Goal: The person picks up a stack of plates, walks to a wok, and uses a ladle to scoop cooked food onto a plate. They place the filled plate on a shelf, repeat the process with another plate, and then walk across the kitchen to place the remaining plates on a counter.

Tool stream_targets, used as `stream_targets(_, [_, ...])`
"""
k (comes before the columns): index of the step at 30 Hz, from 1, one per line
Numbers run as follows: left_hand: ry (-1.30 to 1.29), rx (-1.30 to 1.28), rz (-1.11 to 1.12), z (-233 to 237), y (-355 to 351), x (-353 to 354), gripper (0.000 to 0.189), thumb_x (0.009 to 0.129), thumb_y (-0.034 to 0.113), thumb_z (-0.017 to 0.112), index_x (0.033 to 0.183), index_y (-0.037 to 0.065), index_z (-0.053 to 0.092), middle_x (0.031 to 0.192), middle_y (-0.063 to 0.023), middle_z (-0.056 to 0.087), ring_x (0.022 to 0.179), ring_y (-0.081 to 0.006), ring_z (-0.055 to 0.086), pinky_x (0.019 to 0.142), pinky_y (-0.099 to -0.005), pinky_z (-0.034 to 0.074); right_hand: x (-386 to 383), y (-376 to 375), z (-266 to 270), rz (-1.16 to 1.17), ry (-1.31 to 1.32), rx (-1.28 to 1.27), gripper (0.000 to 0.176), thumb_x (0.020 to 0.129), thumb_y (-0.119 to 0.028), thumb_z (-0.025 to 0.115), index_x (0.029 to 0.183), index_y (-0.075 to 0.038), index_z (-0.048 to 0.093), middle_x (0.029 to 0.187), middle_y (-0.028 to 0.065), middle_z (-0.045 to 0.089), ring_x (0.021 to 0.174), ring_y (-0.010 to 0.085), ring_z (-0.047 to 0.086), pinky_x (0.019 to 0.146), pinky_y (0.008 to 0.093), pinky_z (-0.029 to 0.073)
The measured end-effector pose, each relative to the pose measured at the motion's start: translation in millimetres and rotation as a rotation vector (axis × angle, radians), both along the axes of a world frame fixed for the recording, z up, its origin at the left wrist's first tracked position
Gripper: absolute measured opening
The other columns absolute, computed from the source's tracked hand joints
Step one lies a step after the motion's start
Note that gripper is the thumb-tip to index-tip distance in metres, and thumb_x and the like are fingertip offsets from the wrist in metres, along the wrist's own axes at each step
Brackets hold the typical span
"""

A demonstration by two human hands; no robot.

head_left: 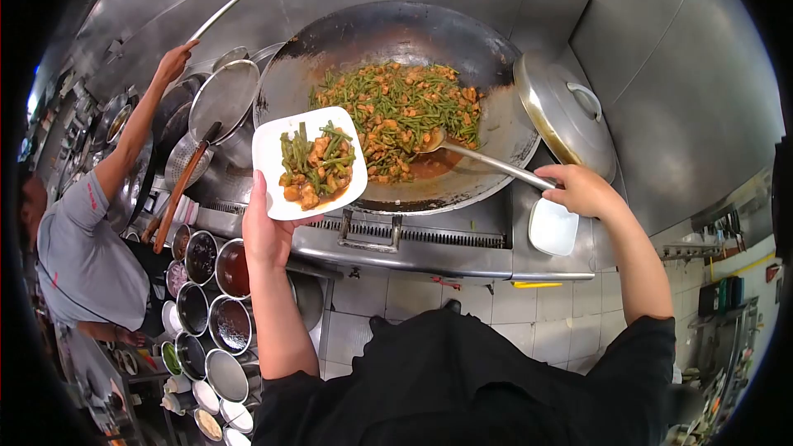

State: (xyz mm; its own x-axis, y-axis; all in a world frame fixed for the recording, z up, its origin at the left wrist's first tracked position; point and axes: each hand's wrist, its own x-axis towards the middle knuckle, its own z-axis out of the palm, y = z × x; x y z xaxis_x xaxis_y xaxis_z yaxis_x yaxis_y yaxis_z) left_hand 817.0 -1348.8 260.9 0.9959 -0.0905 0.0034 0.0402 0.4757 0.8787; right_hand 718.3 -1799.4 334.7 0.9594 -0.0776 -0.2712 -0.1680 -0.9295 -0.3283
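Note:
In my left hand [268,235] is a white square plate [266,144], held up in front of the wok's near left rim. Cut green beans and browned chunks in sauce [315,167] lie on the plate. My right hand [574,188] is closed around the handle of a metal ladle [504,167]. The ladle's bowl rests in the large wok [508,128], at the edge of a heap of the same green beans and chunks [396,107]. Brown sauce [435,165] pools beside it. Below my right hand sits a white square bowl [553,227] on the steel counter.
A domed metal lid [570,111] leans at the wok's right side. On the left, a co-worker in a grey shirt [91,252] holds up a long ladle [231,8]. Several pots of sauces and ingredients [231,322] stand near them. Strainers [225,99] lie left of the wok.

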Motion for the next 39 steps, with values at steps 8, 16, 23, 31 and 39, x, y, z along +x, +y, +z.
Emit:
stream_targets(8, [-0.016,-0.013,-0.042,-2.3,-0.3,6.3,0.054,0.106,0.04,0.035,0.138,-0.003,0.042,0.123,-0.0184,0.063,0.097,-0.0303,0.071,0.066,-0.0415,0.065,-49.7,-15.0,-4.4,-0.16,-0.059,0.225,0.046,0.085,-0.013,0.071,0.13,-0.008,0.061,0.069,0.0045,0.059,0.058,0.0129,0.053,0.058,0.0303,0.047])
stream_targets(16, [0.021,0.046,-0.15,-7.9,-23.6,32.0,0.054,0.105,0.04,0.037,0.136,-0.003,0.043,0.121,-0.0195,0.064,0.096,-0.0301,0.071,0.064,-0.0404,0.064,-83.9,-14.0,13.4,-0.234,-0.149,0.223,0.047,0.083,-0.011,0.072,0.128,-0.009,0.063,0.068,0.005,0.058,0.062,0.0141,0.055,0.062,0.0314,0.048])
stream_targets(23, [0.033,0.079,-0.232,-12.8,-63.4,48.3,0.059,0.104,0.045,0.039,0.139,-0.001,0.042,0.123,-0.0184,0.063,0.099,-0.0294,0.07,0.065,-0.043,0.064,-103.5,-1.7,77.7,-0.188,-0.256,0.13,0.048,0.079,-0.008,0.073,0.126,-0.009,0.064,0.072,0.0078,0.059,0.063,0.0158,0.052,0.064,0.0313,0.046])
stream_targets(31, [0.028,0.062,-0.345,-13.2,-98.9,57.9,0.059,0.104,0.047,0.039,0.139,-0.001,0.043,0.12,-0.018,0.064,0.098,-0.0291,0.07,0.066,-0.0432,0.064,-110.8,25.9,108.3,0.148,-0.427,-0.153,0.046,0.077,-0.004,0.072,0.122,-0.009,0.066,0.094,0.0143,0.07,0.078,0.0301,0.065,0.071,0.0374,0.052])
stream_targets(39, [0.023,0.01,-0.35,-25.8,-105.1,59.2,0.062,0.104,0.048,0.036,0.139,-0.003,0.041,0.121,-0.0202,0.063,0.099,-0.0311,0.07,0.068,-0.0449,0.064,-116.9,50.0,123.0,0.217,-0.499,-0.42,0.045,0.075,-0.004,0.073,0.119,-0.012,0.067,0.082,0.0107,0.064,0.074,0.0308,0.062,0.066,0.0409,0.049])
